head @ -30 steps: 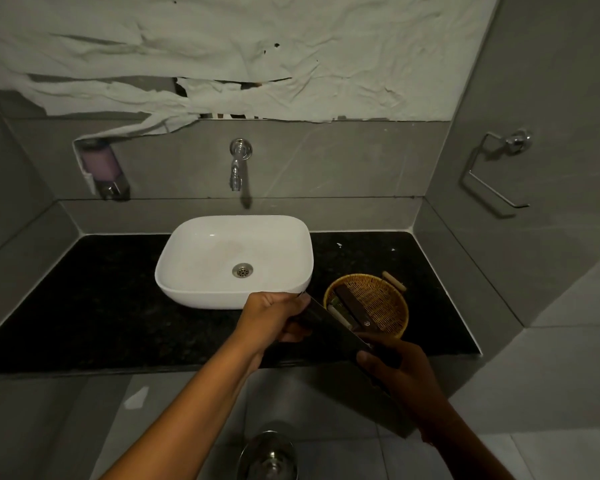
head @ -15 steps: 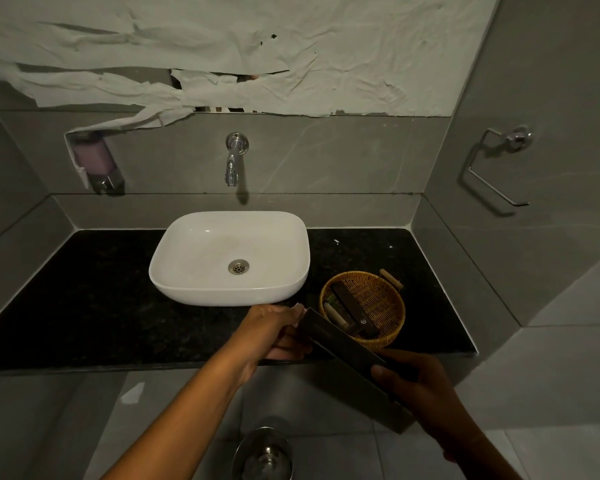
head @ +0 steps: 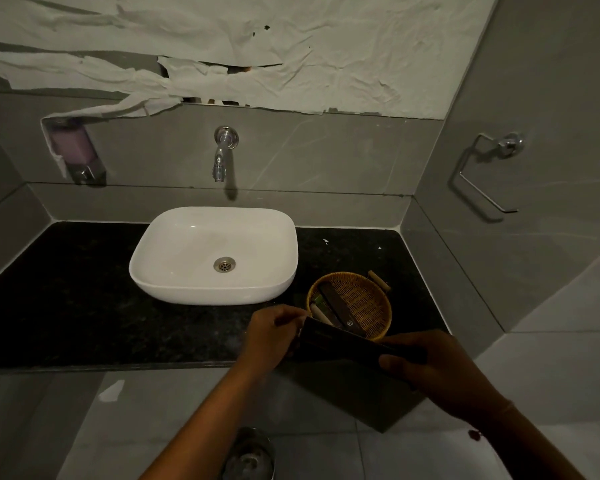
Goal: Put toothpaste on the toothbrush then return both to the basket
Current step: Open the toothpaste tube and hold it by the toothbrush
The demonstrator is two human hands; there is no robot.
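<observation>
The dark box (head: 347, 344) has dropped flatter since a moment ago, and both hands have shifted right, nearer the basket (head: 381, 308). I'm reading left to right now: black counter (head: 66, 306), white sink (head: 215, 254) left of the basket, tap (head: 222, 154) on the wall above it. My left hand (head: 274, 332) is just left of the basket, fingers pinched at the box's near end. The box runs across the basket's front rim. My right hand (head: 433, 368), in front of the basket, has its fingers wrapped round the box's other end. Inside the basket I see more dark packets; which is toothpaste, I can't tell.
</observation>
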